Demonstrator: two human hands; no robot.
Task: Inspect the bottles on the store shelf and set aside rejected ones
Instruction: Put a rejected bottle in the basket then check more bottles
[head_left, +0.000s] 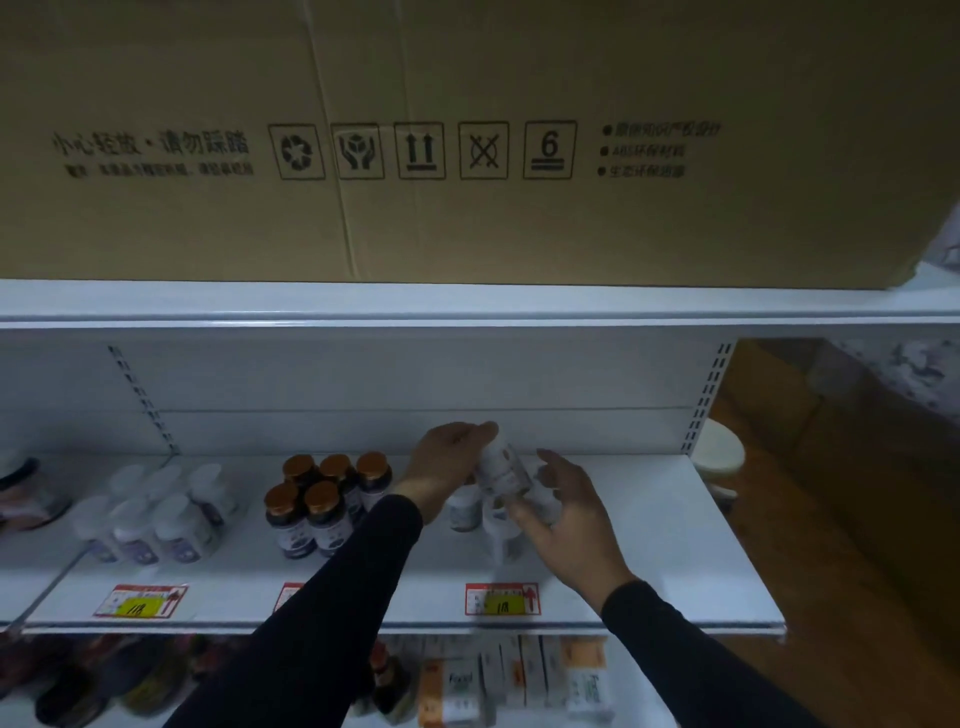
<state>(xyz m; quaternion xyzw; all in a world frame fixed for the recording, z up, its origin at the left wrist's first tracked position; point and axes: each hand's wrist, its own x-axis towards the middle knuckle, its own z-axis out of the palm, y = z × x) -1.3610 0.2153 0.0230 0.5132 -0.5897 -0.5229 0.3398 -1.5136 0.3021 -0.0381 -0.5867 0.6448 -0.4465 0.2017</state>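
Observation:
My left hand (447, 462) grips a white bottle (501, 465) by its top and holds it tilted above the white shelf (675, 545). Just to its right, my right hand (563, 512) is spread open, its fingers against the cluster of white bottles (467, 512) standing below the lifted one. A group of dark bottles with orange caps (322, 501) stands left of my left forearm. Further left stands a group of white-capped bottles with purple labels (156, 519).
A large cardboard box (467, 145) fills the shelf above. Price tags (503, 598) sit on the shelf's front edge. Boxes and bottles (519, 675) fill the shelf below. A white round stool or tub (719, 452) and brown cartons stand to the right.

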